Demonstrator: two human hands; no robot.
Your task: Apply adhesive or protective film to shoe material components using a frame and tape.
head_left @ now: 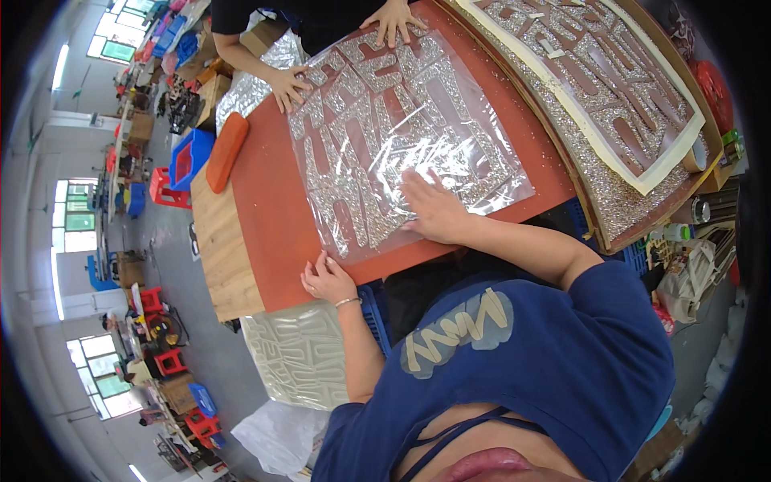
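Observation:
A clear plastic film point(518, 191) lies over a sheet of glittering rhinestones with elongated cut-out shapes point(353, 153), on a reddish-brown mat point(269, 241). My right hand point(438, 210) presses flat on the film near its close edge, fingers stretched out. Beside the film's near left corner, my left hand point(328, 279) rests at the mat's edge, its fingers loosely bent and apart. Across the table, another person's two hands point(393, 20) lie spread on the far edge and far left side of the film. Glare hides part of the pattern.
On the right lies a tray of loose rhinestones point(634, 213) bearing a cream-bordered patterned template point(652, 181). An orange-red block point(227, 153) sits at the wooden table's point(221, 257) left edge. A pale embossed sheet point(297, 357) hangs below my left forearm. Stray stones dot the mat.

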